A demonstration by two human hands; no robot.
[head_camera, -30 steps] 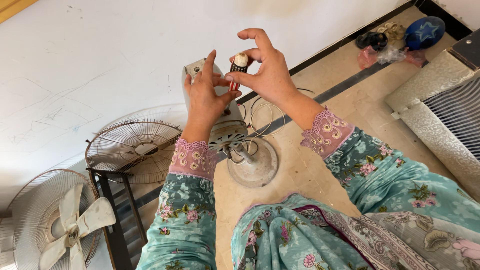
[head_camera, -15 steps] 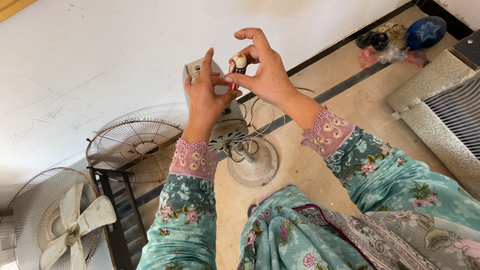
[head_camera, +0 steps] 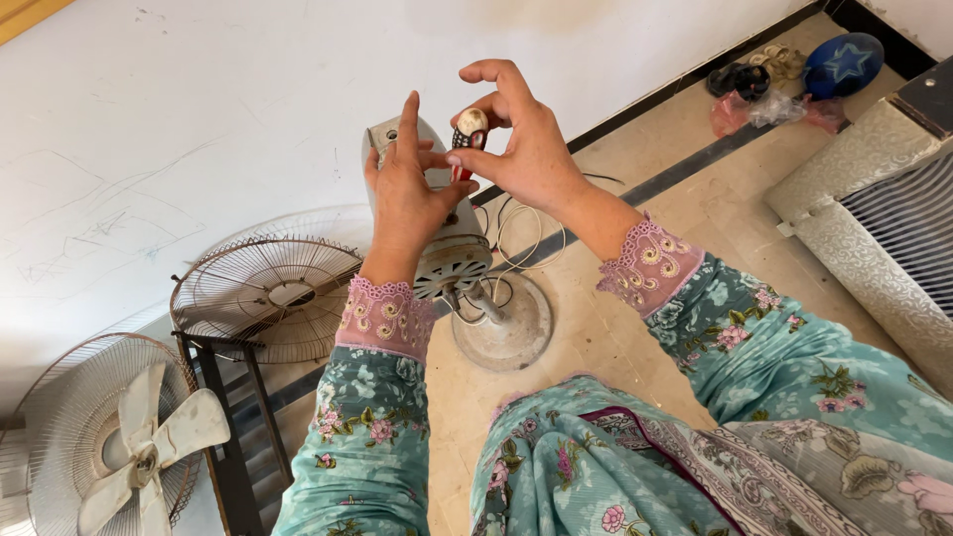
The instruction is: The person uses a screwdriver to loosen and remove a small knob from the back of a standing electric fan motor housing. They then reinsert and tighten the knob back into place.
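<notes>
The small red and black tool with a round pale top sits pinched in the right hand's fingers, up against the grey metal fan motor. The left hand wraps around the motor, gripping it. It helps to hold the motor steady. A round fan base rests below on the floor, and a wire fan cage sits nearby.

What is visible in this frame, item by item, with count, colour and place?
screwdriver: one, red and black handle, pinched between both hands
fan motor: one, grey, on round base, centre floor
wire grille: one, brownish, on dark stand, left
fan with blades: one, cream, bottom left
ball: one, blue, top right corner
sandals: dark and tan, count unclear, beside the ball
left hand: on the motor
right hand: holding the screwdriver
</notes>
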